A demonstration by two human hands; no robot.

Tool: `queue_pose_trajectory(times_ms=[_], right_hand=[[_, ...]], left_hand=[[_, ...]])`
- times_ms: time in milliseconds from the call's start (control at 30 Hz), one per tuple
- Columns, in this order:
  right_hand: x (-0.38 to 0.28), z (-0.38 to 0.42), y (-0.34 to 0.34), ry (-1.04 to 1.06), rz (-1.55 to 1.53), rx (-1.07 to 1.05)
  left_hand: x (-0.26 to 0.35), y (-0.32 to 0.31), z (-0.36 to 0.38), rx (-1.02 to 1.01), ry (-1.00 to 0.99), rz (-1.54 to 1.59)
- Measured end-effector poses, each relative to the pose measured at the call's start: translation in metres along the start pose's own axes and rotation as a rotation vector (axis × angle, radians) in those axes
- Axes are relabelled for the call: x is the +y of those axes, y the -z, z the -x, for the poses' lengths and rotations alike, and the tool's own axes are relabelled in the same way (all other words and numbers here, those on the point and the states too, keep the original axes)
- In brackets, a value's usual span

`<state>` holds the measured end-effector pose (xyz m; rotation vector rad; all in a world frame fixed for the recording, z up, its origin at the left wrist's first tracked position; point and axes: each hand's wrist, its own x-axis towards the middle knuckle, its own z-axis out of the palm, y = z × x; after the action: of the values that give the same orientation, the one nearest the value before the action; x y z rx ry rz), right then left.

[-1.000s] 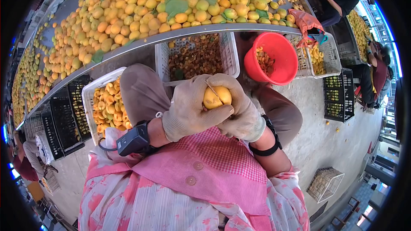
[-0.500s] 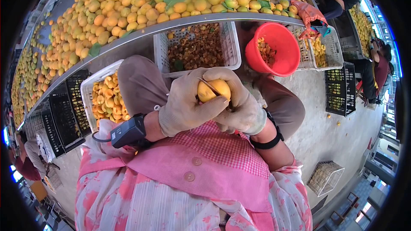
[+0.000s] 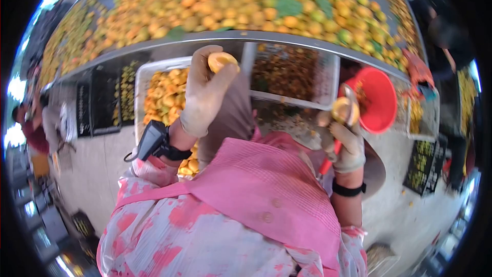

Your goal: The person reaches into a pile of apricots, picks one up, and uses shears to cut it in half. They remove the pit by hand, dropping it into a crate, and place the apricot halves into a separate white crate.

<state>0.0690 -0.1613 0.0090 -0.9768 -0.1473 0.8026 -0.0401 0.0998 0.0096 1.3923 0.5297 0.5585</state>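
My gloved left hand [image 3: 202, 95] is raised at the table's front edge. Between its thumb and fingers it pinches an apricot half [image 3: 222, 62], cut face showing. My right hand [image 3: 348, 143], also gloved, is lower and to the right, closed around the red handle of a knife [image 3: 326, 165]. The same hand holds a second apricot half [image 3: 339, 110] against the curved blade. Blur hides whether a stone sits in that half. Just beyond the right hand is a red bucket [image 3: 382, 100] with some orange pieces inside.
A metal table [image 3: 236, 35] heaped with whole apricots [image 3: 205, 7] spans the front. Below it stand a white crate [image 3: 141, 84] of apricot halves and a white crate [image 3: 333, 79] of brown scraps. Black crates [image 3: 97, 100] line the left; other people are at both sides.
The hands were together around one apricot; now they are wide apart, each with a half. The left moved left and up, the right moved right towards the bucket. The view has shifted.
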Motion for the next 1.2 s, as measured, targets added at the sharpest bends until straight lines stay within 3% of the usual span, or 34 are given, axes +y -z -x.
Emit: queue_pose_trajectory(times_ms=[100, 167, 300, 367, 433, 467, 500, 533, 567, 600, 633, 700, 733, 767, 800, 867, 967, 1100, 1167, 1200], right_hand=[[0.013, -0.005, 0.006, -0.038, 0.022, 0.028], [0.019, -0.01, 0.004, -0.05, 0.016, -0.011], [0.021, -0.015, -0.001, -0.088, 0.052, 0.005], [0.023, -0.017, -0.003, -0.086, 0.073, 0.018], [0.027, -0.017, -0.004, -0.074, 0.044, 0.03], [0.031, -0.016, 0.001, -0.087, 0.042, 0.048], [0.035, -0.016, 0.006, -0.096, 0.038, 0.066], [0.03, -0.016, -0.002, -0.112, 0.025, 0.078], [0.025, -0.013, -0.008, -0.135, 0.013, 0.094], [0.027, -0.013, -0.006, -0.152, -0.004, 0.085], [0.027, -0.013, -0.009, -0.145, -0.023, 0.093], [0.027, -0.013, -0.01, -0.158, 0.013, 0.107], [0.024, -0.012, -0.016, -0.152, 0.003, 0.094], [0.021, -0.011, -0.015, -0.133, -0.001, 0.102], [0.02, -0.01, -0.013, -0.154, -0.019, 0.049], [0.019, -0.005, -0.009, -0.16, -0.026, -0.017], [0.013, 0.0, -0.007, -0.179, 0.08, -0.038], [0.013, 0.012, 0.004, -0.149, 0.089, -0.006], [0.014, 0.018, 0.008, -0.139, 0.123, -0.004], [0.017, 0.022, 0.008, -0.142, 0.108, 0.043]], left_hand=[[-0.017, 0.073, -0.008, 0.162, -0.008, -0.078], [-0.046, 0.126, -0.009, 0.334, 0.04, -0.403], [-0.105, 0.222, -0.001, 0.431, -0.06, -0.738], [-0.137, 0.268, -0.005, 0.528, 0.126, -1.031], [-0.143, 0.282, -0.007, 0.469, 0.107, -0.935], [-0.13, 0.267, -0.013, 0.513, 0.068, -1.047], [-0.118, 0.25, -0.02, 0.464, 0.038, -0.929], [-0.129, 0.241, -0.029, 0.52, -0.178, -0.989], [-0.08, 0.189, -0.028, 0.43, 0.037, -0.803], [-0.11, 0.194, -0.044, 0.317, -0.099, -0.722], [-0.074, 0.143, -0.042, 0.252, 0.051, -0.466], [-0.039, 0.073, -0.038, -0.03, -0.169, -0.526], [-0.034, 0.042, -0.032, -0.133, -0.179, -0.342], [-0.029, 0.022, -0.038, -0.383, -0.129, -0.448], [-0.025, -0.01, -0.025, -0.478, 0.067, -0.145], [-0.025, -0.049, -0.016, -0.711, 0.26, -0.103], [-0.027, -0.093, -0.006, -0.925, 0.306, 0.174], [-0.018, -0.115, 0.003, -0.871, 0.293, 0.07], [-0.01, -0.117, 0.004, -0.882, 0.535, 0.168], [-0.019, -0.116, 0.005, -0.823, 0.472, 0.141]])
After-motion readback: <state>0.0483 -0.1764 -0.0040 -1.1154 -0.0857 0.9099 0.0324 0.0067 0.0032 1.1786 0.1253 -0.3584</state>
